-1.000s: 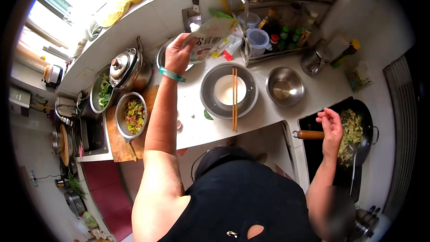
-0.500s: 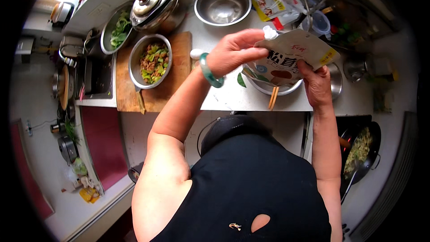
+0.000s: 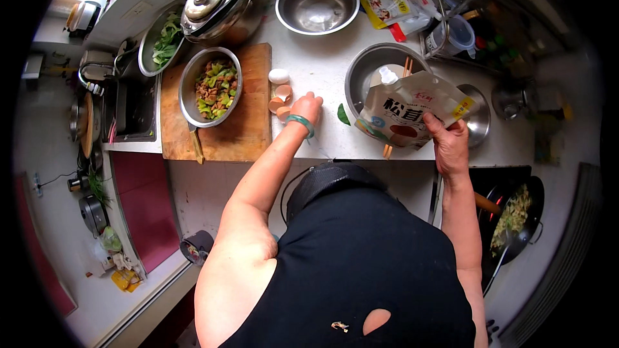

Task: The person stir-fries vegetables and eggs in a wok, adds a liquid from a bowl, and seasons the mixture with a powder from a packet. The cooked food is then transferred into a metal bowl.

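My right hand [image 3: 451, 145] grips the edge of a pale spouted pouch [image 3: 412, 113] with a white spout, thumb on its front. The pouch hangs over a large metal bowl [image 3: 361, 67] and hides much of it. Wooden chopsticks [image 3: 408, 66] lie across the bowl, partly behind the pouch. My left hand [image 3: 308, 109], a green bangle on its wrist, is down at the counter with its fingers drawn together; what they hold, if anything, is hidden. Cracked brown eggshells [image 3: 281, 98] lie just left of it, and a white egg [image 3: 279, 76] beyond them.
On the cutting board [image 3: 255, 109] are a bowl of chopped meat and green vegetables [image 3: 218, 87] and a knife [image 3: 196, 145]. A lidded pot [image 3: 219, 9] and an empty metal basin [image 3: 317, 6] stand behind. At right, a wok [image 3: 512, 219] with food sits over a glowing burner.
My left hand has moved from the pouch's spout down to the counter by the eggshells. My right hand has lowered the pouch slightly toward me, and more of the bowl shows.
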The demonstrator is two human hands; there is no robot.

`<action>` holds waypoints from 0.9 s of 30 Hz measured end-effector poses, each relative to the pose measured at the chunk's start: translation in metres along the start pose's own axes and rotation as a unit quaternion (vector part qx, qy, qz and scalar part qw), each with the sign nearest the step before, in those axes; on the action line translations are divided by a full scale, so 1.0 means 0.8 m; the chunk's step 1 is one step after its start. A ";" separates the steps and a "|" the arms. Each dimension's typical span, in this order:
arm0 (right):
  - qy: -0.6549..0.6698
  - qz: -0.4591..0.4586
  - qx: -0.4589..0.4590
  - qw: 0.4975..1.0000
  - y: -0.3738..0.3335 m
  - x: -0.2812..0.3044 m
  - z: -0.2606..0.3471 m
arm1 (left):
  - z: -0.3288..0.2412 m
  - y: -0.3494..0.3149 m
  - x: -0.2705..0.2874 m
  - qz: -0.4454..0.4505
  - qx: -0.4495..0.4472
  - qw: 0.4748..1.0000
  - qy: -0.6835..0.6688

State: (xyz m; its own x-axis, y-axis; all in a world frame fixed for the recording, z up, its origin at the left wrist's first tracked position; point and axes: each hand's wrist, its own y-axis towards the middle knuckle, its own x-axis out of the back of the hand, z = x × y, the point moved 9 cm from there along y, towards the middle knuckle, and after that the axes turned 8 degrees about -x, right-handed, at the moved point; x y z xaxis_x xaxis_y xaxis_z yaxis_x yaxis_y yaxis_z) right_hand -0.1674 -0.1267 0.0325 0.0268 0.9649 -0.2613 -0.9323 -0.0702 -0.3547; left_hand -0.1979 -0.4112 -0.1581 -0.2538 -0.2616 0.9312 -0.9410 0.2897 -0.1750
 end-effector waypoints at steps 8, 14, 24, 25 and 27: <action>-0.039 0.002 0.005 0.999 -0.029 0.011 0.009 | -0.091 -0.016 0.158 -0.072 0.018 0.689 -0.721; -0.045 -0.001 0.023 0.999 -0.047 0.003 0.024 | -0.171 -0.021 0.238 -0.038 -0.132 0.627 -0.767; -0.076 -0.025 0.023 0.997 -0.066 0.008 0.035 | -0.212 -0.024 0.270 -0.041 -0.233 0.737 -0.633; -0.075 -0.027 0.020 0.997 -0.067 0.008 0.037 | -0.215 -0.026 0.273 -0.053 -0.259 0.752 -0.604; -0.076 -0.036 0.021 0.996 -0.068 0.011 0.039 | -0.223 -0.027 0.281 -0.075 -0.313 0.777 -0.541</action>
State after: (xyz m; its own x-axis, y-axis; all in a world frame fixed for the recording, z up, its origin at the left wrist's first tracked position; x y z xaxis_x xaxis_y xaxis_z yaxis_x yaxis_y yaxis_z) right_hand -0.1279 -0.1068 0.0772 0.0413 0.9945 -0.0957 -0.9444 0.0076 -0.3288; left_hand -0.1944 -0.3121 0.1125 -0.5099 -0.8587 0.0519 -0.7713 0.4831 0.4144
